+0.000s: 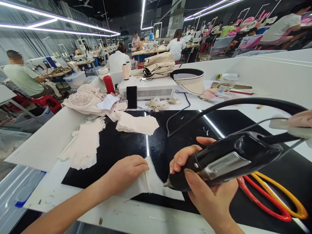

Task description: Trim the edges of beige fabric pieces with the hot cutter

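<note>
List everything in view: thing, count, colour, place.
fabric piece: one, white, front edge of the mat, under the left hand
black mat: one, black, centre of the worktable
handheld tool: one, black with metal plate, in the right hand
fabric stacks: several, cream, left on the mat
phone: one, black, leaning on the white box
white box: one, behind the mat
bottle: one, red, left of the box
loops: two, red and yellow, right on the mat
co-workers: several, seated at benches behind
left hand: flat on the fabric piece
right hand: gripping the handheld tool
</note>
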`<state>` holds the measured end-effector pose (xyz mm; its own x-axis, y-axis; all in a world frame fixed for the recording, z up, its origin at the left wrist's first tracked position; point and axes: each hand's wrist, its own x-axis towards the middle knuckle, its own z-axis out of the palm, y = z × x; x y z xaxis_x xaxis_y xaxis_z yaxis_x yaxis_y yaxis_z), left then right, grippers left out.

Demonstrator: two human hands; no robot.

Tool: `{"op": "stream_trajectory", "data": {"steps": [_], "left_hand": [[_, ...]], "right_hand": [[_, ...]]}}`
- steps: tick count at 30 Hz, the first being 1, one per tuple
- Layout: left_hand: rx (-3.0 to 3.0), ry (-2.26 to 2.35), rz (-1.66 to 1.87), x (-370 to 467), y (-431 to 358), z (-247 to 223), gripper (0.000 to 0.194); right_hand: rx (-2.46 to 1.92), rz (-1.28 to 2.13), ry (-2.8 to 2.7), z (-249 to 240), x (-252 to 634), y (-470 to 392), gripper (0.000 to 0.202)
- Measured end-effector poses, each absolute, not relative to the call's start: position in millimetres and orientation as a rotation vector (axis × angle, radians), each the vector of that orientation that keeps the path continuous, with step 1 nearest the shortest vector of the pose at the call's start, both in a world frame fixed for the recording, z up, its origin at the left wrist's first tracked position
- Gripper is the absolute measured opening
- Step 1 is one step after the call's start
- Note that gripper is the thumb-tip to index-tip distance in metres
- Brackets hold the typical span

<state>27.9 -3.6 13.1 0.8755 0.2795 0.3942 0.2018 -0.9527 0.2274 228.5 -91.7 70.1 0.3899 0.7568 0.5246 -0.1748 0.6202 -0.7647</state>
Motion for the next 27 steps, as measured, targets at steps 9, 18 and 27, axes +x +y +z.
{"op": "stream_trajectory", "data": {"steps": [9, 18, 27], "left_hand": [[2.878, 0.328, 0.438, 48, 14, 2, 0.017], [2.804, 0.379, 0.477, 39, 10, -3, 0.018], [2.794, 0.381, 0.5, 35, 5, -1, 0.015]], "right_hand": [[-0.773, 0.607, -1.022, 69, 235, -106, 0.041], [-0.782, 0.645, -1.019, 72, 240, -113, 0.04], [-0.769, 0.546, -0.979, 82, 234, -81, 0.045]]}}
